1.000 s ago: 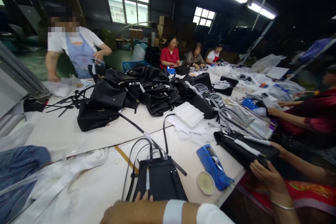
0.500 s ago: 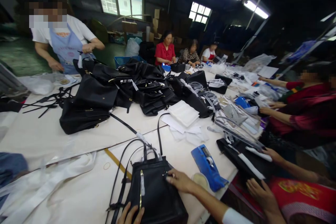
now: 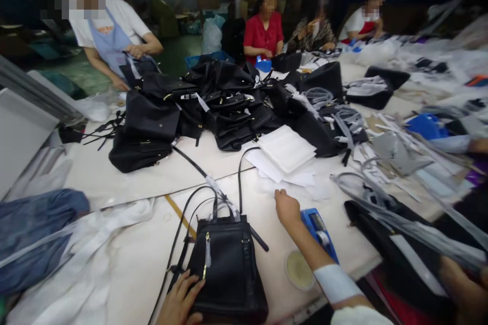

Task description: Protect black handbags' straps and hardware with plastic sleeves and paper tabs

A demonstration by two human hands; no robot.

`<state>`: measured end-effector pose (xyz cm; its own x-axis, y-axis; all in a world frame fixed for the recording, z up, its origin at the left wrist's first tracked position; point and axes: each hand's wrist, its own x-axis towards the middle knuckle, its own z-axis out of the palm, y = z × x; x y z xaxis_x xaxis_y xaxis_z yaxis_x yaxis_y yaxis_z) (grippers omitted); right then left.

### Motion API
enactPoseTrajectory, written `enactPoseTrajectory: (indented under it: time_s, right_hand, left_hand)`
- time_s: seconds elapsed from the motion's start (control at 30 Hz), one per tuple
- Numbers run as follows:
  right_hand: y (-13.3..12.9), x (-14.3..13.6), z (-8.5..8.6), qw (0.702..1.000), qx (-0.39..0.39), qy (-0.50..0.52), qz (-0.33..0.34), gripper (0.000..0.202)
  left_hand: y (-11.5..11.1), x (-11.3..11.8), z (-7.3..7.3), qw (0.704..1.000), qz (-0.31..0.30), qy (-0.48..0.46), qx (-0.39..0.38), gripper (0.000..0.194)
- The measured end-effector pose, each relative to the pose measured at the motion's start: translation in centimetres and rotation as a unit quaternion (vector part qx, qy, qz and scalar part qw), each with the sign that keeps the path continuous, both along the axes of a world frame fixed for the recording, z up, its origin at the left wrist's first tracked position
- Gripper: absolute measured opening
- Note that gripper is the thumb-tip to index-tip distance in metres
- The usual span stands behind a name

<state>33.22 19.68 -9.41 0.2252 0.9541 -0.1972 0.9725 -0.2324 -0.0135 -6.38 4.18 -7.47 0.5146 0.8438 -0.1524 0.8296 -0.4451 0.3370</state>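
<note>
A black backpack (image 3: 229, 269) with gold zips and thin straps stands at the near edge of the table. My left hand (image 3: 181, 297) rests on its lower left side, fingers spread. To the right of the bag, my right hand (image 3: 286, 208) hangs over the table with curled fingers, near a stack of white sheets (image 3: 285, 148). Whether it holds anything is too small to tell. Beside my right forearm lie a blue tape dispenser (image 3: 319, 231) and a round tub (image 3: 299, 269).
Black bags (image 3: 152, 117) are heaped across the middle. White cloth (image 3: 91, 249) and blue denim (image 3: 41, 233) lie at the left. A co-worker's hand (image 3: 463, 284) is by another black bag (image 3: 404, 259) at the right. Several people work around the far side.
My right hand has left the backpack's side and moved up and right toward the white sheets. My left hand stays on the bag. The camera view has tilted down.
</note>
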Motion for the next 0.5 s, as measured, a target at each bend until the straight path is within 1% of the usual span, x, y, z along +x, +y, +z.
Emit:
enactPoseTrajectory:
  time_s: [0.1, 0.17, 0.23, 0.27, 0.33, 0.4, 0.47, 0.5]
  right_hand:
    - [-1.2, -1.5, -1.4, 0.998, -0.031, 0.031, 0.04, 0.018]
    - [-1.7, -1.8, -2.0, 0.997, -0.046, 0.044, 0.051, 0.015]
    - [-2.0, -1.8, -2.0, 0.996, -0.049, 0.05, 0.05, 0.013]
    - [-2.1, -1.7, -1.6, 0.997, -0.045, 0.048, 0.044, 0.014]
    - [-2.6, -1.5, -0.3, 0.998, -0.037, 0.035, 0.025, 0.02]
    - [-3.6, -1.9, 1.7, 1.0, -0.001, 0.024, -0.003, 0.027]
    - [-5.1, -2.9, 3.8, 0.994, 0.088, 0.057, -0.009, 0.029]
    - [-6.0, -3.7, 4.8, 0.986, 0.14, 0.094, 0.005, 0.028]
  left_hand:
    - [0.1, 0.1, 0.8, 0.999, 0.006, 0.01, -0.053, 0.051]
    - [0.1, 0.0, 1.1, 0.998, 0.005, 0.014, -0.067, 0.053]
    - [0.2, -0.4, 1.5, 0.997, -0.008, 0.016, -0.072, 0.056]
    - [0.4, -0.6, 1.8, 0.997, -0.01, 0.017, -0.074, 0.057]
    - [1.0, -0.9, 2.6, 0.997, 0.014, 0.022, -0.071, 0.058]
    - [1.7, -0.9, 3.3, 0.995, 0.087, 0.037, -0.045, 0.055]
    - [2.3, -0.8, 3.7, 0.983, 0.172, 0.056, 0.003, 0.059]
    - [2.3, -0.8, 3.7, 0.975, 0.213, 0.061, 0.026, 0.064]
